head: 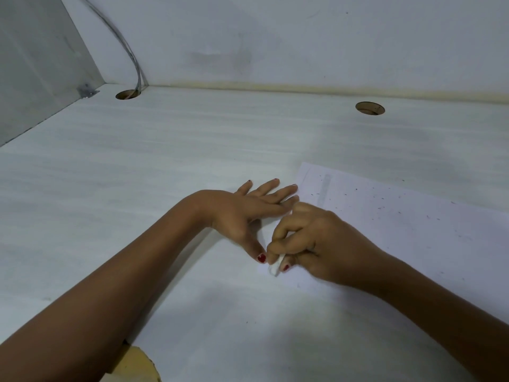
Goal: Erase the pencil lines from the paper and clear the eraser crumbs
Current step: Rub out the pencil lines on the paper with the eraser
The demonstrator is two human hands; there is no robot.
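Note:
A white sheet of paper (413, 232) lies on the white desk (165, 150), right of centre. A grey pencil stripe (324, 188) runs near its far left edge. Dark eraser crumbs (381, 207) are scattered over the sheet. My left hand (242, 213) lies flat with straight fingers on the desk at the paper's left edge. My right hand (316, 241) pinches a small white eraser (276, 266) and presses its tip onto the paper's near left part, right beside my left thumb.
Two round cable holes, the left hole (128, 94) and the right hole (370, 108), sit near the desk's back edge. A grey cable (129, 53) drops into the left one. A wall closes the back, and a grey side panel (35, 64) the left. Something yellow (137, 365) shows under the desk's front edge.

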